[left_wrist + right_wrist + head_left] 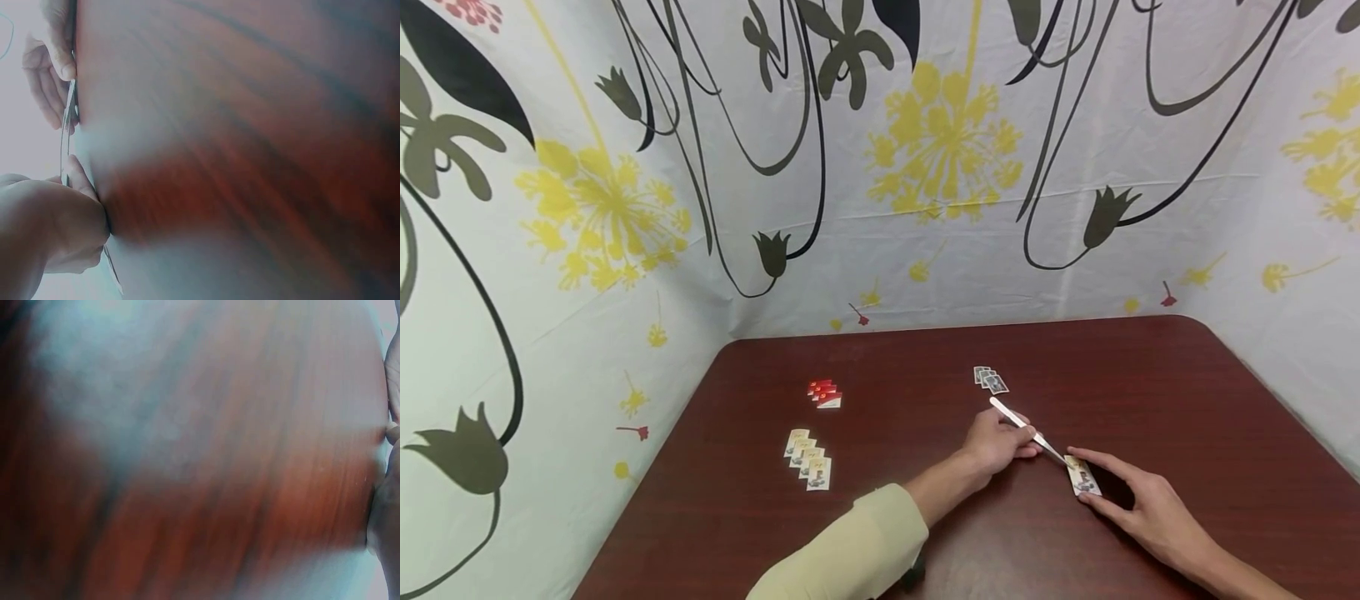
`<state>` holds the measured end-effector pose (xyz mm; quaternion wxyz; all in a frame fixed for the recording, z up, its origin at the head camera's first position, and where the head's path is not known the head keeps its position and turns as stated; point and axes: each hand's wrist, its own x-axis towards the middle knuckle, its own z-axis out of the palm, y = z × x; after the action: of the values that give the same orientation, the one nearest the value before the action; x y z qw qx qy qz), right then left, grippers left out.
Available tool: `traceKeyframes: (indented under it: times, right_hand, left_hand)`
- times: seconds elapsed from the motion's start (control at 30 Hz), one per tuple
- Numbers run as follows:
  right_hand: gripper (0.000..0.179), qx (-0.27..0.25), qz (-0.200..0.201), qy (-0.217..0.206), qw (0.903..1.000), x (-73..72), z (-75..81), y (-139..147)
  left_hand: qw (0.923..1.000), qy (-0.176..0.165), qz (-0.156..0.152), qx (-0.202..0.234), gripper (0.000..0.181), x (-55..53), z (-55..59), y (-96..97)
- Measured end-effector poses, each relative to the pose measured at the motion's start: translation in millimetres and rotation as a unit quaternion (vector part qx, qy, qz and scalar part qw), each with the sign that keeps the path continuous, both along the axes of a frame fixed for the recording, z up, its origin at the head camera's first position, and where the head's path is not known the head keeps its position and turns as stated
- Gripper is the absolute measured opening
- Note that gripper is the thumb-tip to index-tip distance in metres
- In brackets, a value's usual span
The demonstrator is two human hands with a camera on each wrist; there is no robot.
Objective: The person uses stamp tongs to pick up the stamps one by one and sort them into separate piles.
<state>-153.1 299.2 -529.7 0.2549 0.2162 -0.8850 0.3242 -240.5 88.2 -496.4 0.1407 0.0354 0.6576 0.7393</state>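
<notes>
My left hand [1000, 442] pinches a pair of silvery tweezers [1006, 412] between thumb and fingers. The tips slant down to the right and reach the upper edge of a small pale card [1083, 477] with a printed picture. Thumb and index finger of my right hand [1161, 508] hold that card by its opposite ends, close over the table. Seen from the left wrist, the tweezers [65, 137] run from my left hand [59, 219] up to my right hand [53, 69]. Only slivers of the hands show at the right wrist view's edge.
On the brown table [925, 367], several overlapping pale picture cards [818, 473] lie at the left. Behind them is a fanned group of red and white cards [825, 394]. Several grey cards [991, 380] lie at the back, beyond my left hand. A patterned cloth [850, 208] hangs behind the table.
</notes>
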Motion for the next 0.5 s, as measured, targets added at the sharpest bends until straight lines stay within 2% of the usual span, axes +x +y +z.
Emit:
traceKeyframes:
  times: [0.5]
  right_hand:
    - [0.075, 0.006, -0.01, -0.007, 0.9999, 0.1, -0.1, 0.5]
  left_hand:
    - [0.9997, 0.012, 0.021, 0.007, 0.011, 2.5, 0.1, 0.1]
